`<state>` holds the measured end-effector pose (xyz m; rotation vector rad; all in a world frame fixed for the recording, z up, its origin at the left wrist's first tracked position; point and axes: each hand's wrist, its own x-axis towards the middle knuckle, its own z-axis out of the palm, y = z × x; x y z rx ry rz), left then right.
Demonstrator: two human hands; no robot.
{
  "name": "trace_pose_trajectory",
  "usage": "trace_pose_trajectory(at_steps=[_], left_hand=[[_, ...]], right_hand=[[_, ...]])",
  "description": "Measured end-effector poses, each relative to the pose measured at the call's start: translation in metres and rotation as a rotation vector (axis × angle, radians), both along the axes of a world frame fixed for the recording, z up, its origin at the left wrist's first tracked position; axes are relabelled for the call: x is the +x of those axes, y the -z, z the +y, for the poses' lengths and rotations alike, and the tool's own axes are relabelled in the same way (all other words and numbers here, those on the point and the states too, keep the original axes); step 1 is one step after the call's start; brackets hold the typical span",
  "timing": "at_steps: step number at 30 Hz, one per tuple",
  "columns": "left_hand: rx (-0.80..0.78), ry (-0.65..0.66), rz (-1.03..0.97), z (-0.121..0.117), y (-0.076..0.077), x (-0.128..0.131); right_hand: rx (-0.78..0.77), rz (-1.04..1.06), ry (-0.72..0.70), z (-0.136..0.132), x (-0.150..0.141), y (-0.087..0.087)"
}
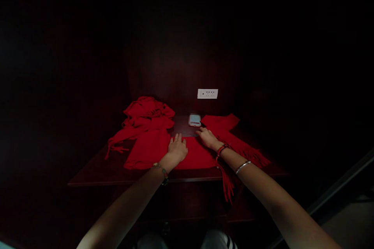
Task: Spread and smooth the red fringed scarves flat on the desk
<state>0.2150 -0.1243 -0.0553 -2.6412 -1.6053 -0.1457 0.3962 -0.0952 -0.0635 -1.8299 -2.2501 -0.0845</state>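
Observation:
A red fringed scarf lies spread flat along the front of the dark wooden shelf, its tassels hanging over the edge at the right. My left hand rests on the middle of this scarf, palm down with fingers stretched forward. Over the scarf's right part lies my right hand, its fingers extended toward the far edge of the cloth. Neither hand grips anything. A second red scarf with fringe sits behind and beside my right hand. To the left, a crumpled heap of red scarves is piled up.
A phone with a lit screen lies at the back of the shelf, just beyond my right hand. Above it a white socket panel is fixed to the dark back wall. My knees show below the shelf's front edge.

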Motion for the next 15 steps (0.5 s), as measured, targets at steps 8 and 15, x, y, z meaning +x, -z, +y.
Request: trace_pose_trajectory(at_steps=[8,15], left_hand=[[-0.191,0.042,-0.129,0.027,0.031,-0.001],[-0.276,0.01,-0.118,0.03,0.019,0.001]], right_hand=[[-0.257,0.166,0.161,0.01,0.016,-0.004],[-0.303,0.495,0.113,0.004,0.019,-0.004]])
